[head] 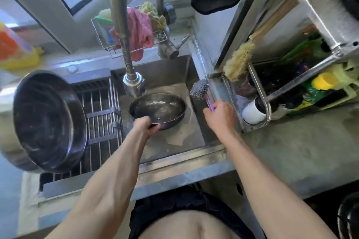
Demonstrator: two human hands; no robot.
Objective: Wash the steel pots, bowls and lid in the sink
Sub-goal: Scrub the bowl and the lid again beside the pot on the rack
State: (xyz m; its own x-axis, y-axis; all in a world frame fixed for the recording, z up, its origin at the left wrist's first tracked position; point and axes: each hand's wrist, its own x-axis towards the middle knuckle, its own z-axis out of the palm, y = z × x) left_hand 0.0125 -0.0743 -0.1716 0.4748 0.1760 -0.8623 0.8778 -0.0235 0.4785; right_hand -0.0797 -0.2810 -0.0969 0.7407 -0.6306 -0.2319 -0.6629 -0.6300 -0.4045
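Left hand [147, 125] grips the bowl [157, 110] rim under the faucet [134, 85], right hand [220, 115] holds the scourer [200, 91], probably steel wool; scrub inside with bowl steady.

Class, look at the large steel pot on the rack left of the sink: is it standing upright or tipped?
Tipped. The pot leans on the rack, its mouth turned toward the camera so its dark inside and ringed wall show.
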